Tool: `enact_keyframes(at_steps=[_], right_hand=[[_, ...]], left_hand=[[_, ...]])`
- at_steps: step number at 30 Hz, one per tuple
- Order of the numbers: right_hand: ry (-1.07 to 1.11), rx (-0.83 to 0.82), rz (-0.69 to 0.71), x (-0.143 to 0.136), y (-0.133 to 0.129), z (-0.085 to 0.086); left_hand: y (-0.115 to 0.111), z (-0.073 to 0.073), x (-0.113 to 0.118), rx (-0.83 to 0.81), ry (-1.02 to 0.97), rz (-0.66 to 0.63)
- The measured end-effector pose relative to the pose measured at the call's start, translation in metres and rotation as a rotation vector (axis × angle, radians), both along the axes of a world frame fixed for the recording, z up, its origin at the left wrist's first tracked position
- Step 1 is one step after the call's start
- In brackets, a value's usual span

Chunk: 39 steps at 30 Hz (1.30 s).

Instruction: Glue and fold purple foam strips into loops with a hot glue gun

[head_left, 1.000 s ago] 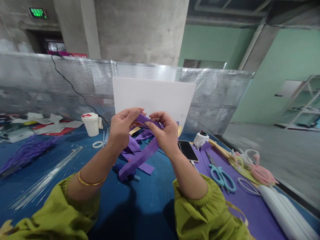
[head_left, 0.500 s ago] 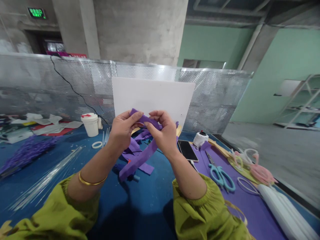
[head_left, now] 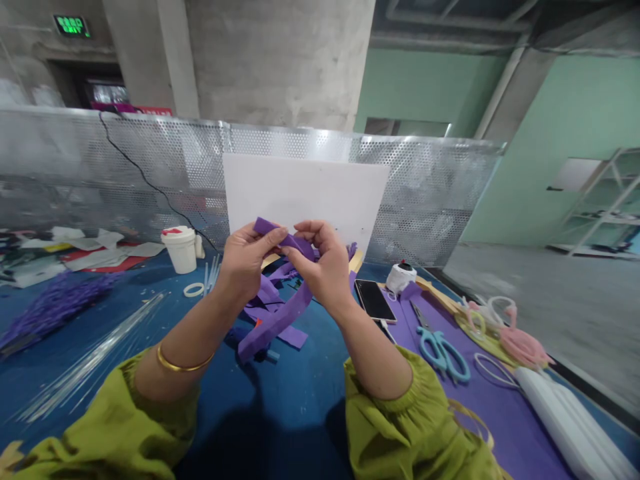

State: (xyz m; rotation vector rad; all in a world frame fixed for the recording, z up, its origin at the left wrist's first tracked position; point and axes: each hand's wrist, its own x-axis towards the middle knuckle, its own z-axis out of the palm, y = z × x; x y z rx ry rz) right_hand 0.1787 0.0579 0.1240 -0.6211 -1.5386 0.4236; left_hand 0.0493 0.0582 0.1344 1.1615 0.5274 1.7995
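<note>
Between my two hands is a purple strip [head_left: 299,245] that looks like crepe paper, held above the table. My left hand [head_left: 245,263] pinches its left part between thumb and fingers, with a short end sticking up past the thumb. Just to the right, my right hand [head_left: 323,263] grips the same strip, fingers curled and thumb against it. A long purple length [head_left: 275,325] hangs below my hands toward the table. More purple pieces [head_left: 293,337] lie under it, partly covering a dark blue object that I cannot make out.
Light blue scissors [head_left: 443,353], a phone [head_left: 375,300] and a white roll [head_left: 401,277] are at right. At left stand a white cup [head_left: 181,249], a tape ring [head_left: 194,290], clear thin rods [head_left: 100,357] and a purple bundle [head_left: 60,307]. A white board [head_left: 305,190] stands behind.
The strip has shifted slightly left between my fingers, and more of its end shows past my left thumb. My right hand has moved a little left, closer to my left.
</note>
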Motion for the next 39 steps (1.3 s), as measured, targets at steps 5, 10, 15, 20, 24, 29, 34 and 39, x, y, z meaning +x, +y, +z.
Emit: enact_keyframes(at_steps=[5,10,15,20,24,29,34,39], right_hand=[[0.020,-0.019,0.050,-0.001,0.002,-0.001],[0.010,-0.036,0.050,-0.004,0.002,-0.003],[-0.002,-0.021,0.028,-0.005,0.002,-0.004],[0.008,-0.027,0.046,-0.004,0.002,-0.004],[0.021,-0.042,0.079,-0.004,0.002,-0.005],[0.027,-0.067,0.093,-0.002,0.001,-0.004],[0.020,-0.051,0.079,-0.001,-0.001,0.000],[0.032,-0.079,0.064,-0.001,-0.001,0.001]], left_hand=[[0.006,0.002,-0.007,0.026,-0.024,0.041],[0.001,0.001,-0.003,-0.012,0.070,-0.029],[-0.002,0.000,-0.001,0.008,0.057,-0.013],[-0.001,-0.001,-0.001,0.013,0.104,-0.047],[0.000,-0.002,-0.002,0.040,0.151,-0.016],[0.000,0.001,-0.006,0.041,0.043,0.095],[0.002,0.003,-0.011,0.030,0.055,0.081],[0.007,0.001,-0.016,0.050,0.075,0.147]])
